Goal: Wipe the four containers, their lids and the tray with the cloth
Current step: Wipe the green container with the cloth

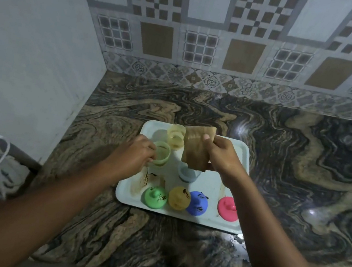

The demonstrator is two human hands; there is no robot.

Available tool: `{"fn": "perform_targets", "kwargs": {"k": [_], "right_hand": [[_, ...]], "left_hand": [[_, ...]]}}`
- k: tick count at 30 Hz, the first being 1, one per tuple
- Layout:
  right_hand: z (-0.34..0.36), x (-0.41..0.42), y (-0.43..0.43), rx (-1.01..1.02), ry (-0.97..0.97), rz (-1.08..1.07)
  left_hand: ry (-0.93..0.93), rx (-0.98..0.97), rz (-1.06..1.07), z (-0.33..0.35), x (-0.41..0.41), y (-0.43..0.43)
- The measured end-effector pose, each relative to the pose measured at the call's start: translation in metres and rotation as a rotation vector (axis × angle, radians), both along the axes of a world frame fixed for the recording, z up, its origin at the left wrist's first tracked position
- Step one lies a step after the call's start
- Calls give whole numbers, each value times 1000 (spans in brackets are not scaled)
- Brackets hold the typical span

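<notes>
My left hand grips the green container on the tray; my right hand pinches the cloth above it.

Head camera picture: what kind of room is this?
Probably a kitchen: polished stone counter, patterned wall tiles, and a tray of containers and lids; right hand holds a cloth, left hand grips a green container.
</notes>
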State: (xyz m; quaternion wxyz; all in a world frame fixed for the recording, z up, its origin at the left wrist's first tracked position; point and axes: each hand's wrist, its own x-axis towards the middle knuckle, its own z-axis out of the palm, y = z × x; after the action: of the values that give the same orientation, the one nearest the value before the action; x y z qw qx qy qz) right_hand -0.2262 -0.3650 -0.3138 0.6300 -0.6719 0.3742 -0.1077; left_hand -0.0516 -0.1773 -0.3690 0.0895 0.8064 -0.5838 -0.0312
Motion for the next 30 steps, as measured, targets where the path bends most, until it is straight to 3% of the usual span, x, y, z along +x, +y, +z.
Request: {"fn": "perform_targets", "kwargs": {"k": [3, 8, 13, 17, 23, 30], "right_hand": [[1, -1, 4, -7, -26, 1], [9, -4, 11, -113, -132, -20], [36, 2, 36, -262, -357, 109], [53, -3, 46, -249, -482, 199], [58, -8, 45, -491, -588, 100], [68, -15, 46, -700, -607, 101]], "left_hand": [[68, -11, 62, 17, 3, -3], [387, -143, 144, 84, 2, -4], [531, -335, 175, 141, -13, -13], [555, -542, 211, 172, -24, -16], [639, -427, 143, 198, -24, -7], [704, -462, 99, 206, -36, -10]]}}
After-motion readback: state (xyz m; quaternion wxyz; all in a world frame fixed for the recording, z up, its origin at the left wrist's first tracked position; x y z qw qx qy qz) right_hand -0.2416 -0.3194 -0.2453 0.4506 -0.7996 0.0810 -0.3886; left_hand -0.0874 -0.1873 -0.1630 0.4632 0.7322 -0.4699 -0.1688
